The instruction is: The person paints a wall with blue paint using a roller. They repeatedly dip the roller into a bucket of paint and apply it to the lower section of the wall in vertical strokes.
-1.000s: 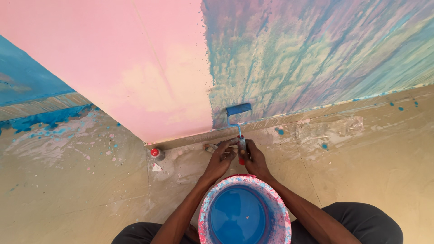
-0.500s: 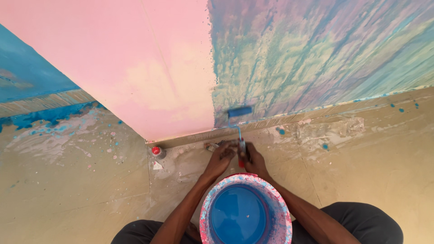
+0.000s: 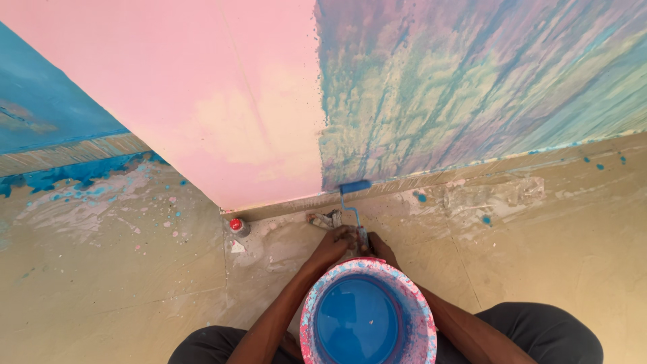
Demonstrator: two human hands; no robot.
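Note:
A small blue paint roller [image 3: 354, 187] presses against the very bottom of the wall, where pink paint meets streaky blue. Its thin metal frame runs down to the handle, which both hands grip together just beyond the bucket. My left hand [image 3: 332, 244] wraps the handle from the left, and my right hand [image 3: 381, 248] closes on it from the right. Between my knees sits a round bucket [image 3: 311, 317] of blue paint, its rim spattered pink and blue. It hides part of my right hand.
A small bottle with a red cap [image 3: 237, 226] stands at the foot of the wall, left of the roller. A small dirty object [image 3: 323, 219] lies near the baseboard. The beige floor [image 3: 552, 229] carries blue drips. A blue-painted wall [image 3: 47, 114] stands at far left.
The roller has slid down the wall to its bottom edge, and both hands have drawn back closer to the bucket.

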